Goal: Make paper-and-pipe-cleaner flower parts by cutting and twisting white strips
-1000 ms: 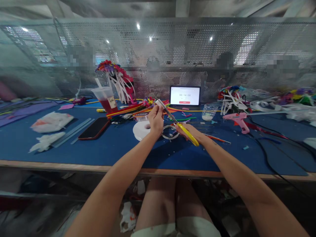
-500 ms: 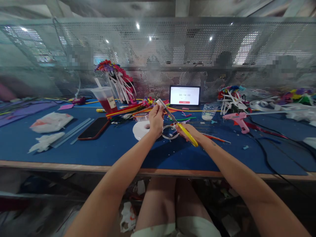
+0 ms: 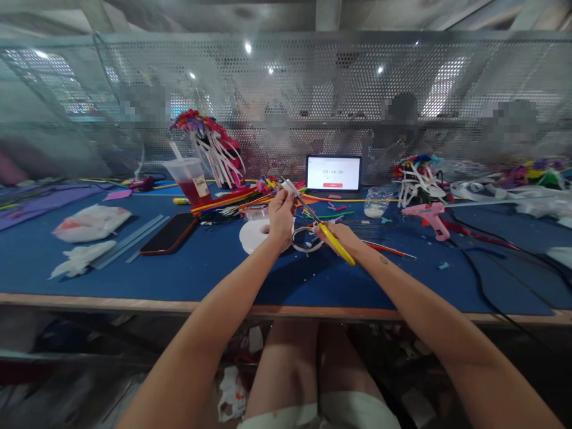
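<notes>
Nearest, along the lower part of the frame, runs the front edge of the blue-topped bench, just one of them. At centre, two bare hands share one pair of yellow-handled scissors' work area: the right hand has its fingers curled around the scissors, while the left hand pinches one small white piece beside the blades. Whether the blades touch it, I cannot tell.

Little has changed: both hands keep almost the same pose, and only the timer on the tablet moves on, from 00:14:08 to 00:14:09. That suggests a steady hold, with no finished cut visible.

Under and between the hands lie one white roll and one pale ring. Left of centre is one smartphone; at right, one pink glue gun.

Farther back are one drink cup with a straw, left of centre, and the one tablet at upper centre. Three colourful bundles stand or lie there: one at upper left, two toward the right edge. One perforated screen spans the top.
</notes>
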A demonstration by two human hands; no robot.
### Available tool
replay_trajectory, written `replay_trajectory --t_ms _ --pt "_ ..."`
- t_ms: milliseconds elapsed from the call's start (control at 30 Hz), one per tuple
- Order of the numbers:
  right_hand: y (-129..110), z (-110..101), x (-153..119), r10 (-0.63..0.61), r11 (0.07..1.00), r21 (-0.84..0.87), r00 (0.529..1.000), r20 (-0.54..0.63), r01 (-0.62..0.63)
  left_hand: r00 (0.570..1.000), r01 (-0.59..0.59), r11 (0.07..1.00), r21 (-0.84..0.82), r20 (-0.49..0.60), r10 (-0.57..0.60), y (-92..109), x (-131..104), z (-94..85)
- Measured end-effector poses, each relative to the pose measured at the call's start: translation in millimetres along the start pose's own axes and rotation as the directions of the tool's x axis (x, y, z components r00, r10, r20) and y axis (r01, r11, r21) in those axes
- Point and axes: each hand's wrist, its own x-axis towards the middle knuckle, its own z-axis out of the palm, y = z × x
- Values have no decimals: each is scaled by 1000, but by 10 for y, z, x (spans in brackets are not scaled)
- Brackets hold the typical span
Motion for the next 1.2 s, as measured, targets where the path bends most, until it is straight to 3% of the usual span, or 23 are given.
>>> replay_trajectory --t_ms 233,433,700,1200 --pt "-24 -17 -2 5 1000 -11 1000 12 -5 999 -43 998 44 -4 44 -31 10 -50" --pt "9 24 21 -31 999 22 999 7 31 994 -71 994 87 -80 78 16 24 -44" --pt "-8 23 11 -41 997 67 999 6 40 987 -131 976 176 -65 144 -15 35 -62" --pt "-77 -23 -34 -78 993 86 997 -7 79 976 -190 966 178 -72 206 18 8 -21"
